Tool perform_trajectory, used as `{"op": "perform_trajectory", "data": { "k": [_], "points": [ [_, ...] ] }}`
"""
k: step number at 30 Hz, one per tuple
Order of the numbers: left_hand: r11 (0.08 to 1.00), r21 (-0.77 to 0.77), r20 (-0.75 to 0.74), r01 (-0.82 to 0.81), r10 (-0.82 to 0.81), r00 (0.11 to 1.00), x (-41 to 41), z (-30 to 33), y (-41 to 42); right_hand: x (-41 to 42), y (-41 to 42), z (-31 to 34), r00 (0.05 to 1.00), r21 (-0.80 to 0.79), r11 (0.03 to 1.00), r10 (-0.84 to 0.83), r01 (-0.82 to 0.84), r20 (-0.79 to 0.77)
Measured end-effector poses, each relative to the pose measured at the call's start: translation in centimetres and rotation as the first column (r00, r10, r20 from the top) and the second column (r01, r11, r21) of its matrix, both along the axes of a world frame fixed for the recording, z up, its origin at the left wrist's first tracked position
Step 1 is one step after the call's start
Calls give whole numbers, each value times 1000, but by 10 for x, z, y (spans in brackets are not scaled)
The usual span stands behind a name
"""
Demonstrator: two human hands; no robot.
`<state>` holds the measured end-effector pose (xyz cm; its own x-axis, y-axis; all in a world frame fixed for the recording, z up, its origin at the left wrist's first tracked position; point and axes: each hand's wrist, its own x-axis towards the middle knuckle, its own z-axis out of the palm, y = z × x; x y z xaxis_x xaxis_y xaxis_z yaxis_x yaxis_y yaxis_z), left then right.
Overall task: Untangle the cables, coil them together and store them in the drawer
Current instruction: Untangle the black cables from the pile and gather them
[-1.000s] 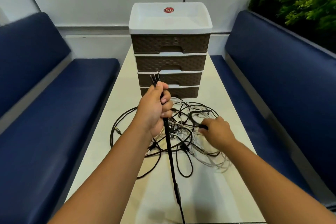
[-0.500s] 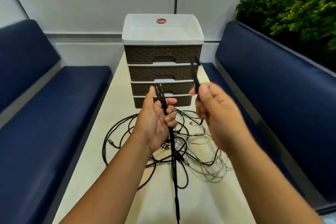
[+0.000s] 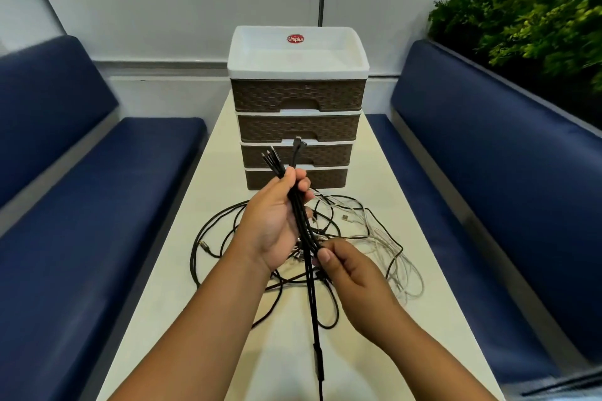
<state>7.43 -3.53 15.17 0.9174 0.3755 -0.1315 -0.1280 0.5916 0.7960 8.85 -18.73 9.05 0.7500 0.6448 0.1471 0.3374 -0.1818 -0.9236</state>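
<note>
Left hand (image 3: 277, 221) raised above the worktop (image 3: 423, 286), fingers (image 3: 301, 185) curled round a bundle of black cables (image 3: 298, 212), plug ends fanning out above the fist. Right hand (image 3: 350, 277) lower, thumb and fingers pinching the same bundle. Beneath, a tangle of black and white cables (image 3: 358, 231) loose on mid-worktop. At the far edge, a drawer unit (image 3: 298, 114): four brown drawers, all closed, contents hidden; white top tray bare.

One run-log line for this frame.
left hand: grips black cable ends | right hand: pinches same bundle lower | drawers: closed | tangle: on table
</note>
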Motion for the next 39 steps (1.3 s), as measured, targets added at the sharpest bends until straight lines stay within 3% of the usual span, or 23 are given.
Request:
{"op": "perform_trajectory", "data": {
  "k": [9, 16, 18, 19, 21, 24, 26, 28, 30, 33, 36, 39],
  "points": [
    [990, -140, 127, 20, -2, 992, 1, 5, -3, -7, -10, -26, 1000, -24, 1000, 8, -9, -27],
    [997, -82, 147, -7, 19, 989, 0, 4, -1, -4, -13, -28, 978, -13, 995, 95, -99, -185],
    [998, -47, 154, -41, 48, 987, -1, 9, 7, 2, -20, -32, 958, -98, 975, 174, -201, -230],
    [998, -31, 164, -62, 67, 984, -2, 13, 13, 9, -25, -40, 970, -207, 958, 164, -201, -182],
    [995, -20, 180, -93, 95, 979, -5, 19, 27, 33, -37, -62, 989, -418, 909, 67, -7, 130],
    [992, -36, 166, -117, 122, 979, -9, 24, 43, 66, -50, -74, 894, -365, 869, -170, 334, 414],
    [991, -33, 109, -133, 136, 985, -9, 23, 47, 81, -51, -58, 844, -272, 837, -345, 475, 411],
    [992, -32, 16, -121, 121, 993, -9, 17, 49, 89, -47, -26, 850, -169, 844, -462, 509, 252],
    [998, -30, -125, -59, 55, 991, -7, 9, 50, 86, -39, 8, 880, 21, 886, -462, 463, 107],
    [997, -54, -351, 46, -63, 934, -5, -7, 42, 65, -25, 57, 933, 251, 929, -319, 273, 167],
    [984, -141, -460, 107, -161, 873, -5, -23, 30, 41, -13, 84, 940, 255, 966, -133, 52, 315],
    [962, -252, -437, 102, -207, 875, -7, -34, 26, 30, -4, 87, 950, 202, 973, 48, -115, 308]
  ]
}}
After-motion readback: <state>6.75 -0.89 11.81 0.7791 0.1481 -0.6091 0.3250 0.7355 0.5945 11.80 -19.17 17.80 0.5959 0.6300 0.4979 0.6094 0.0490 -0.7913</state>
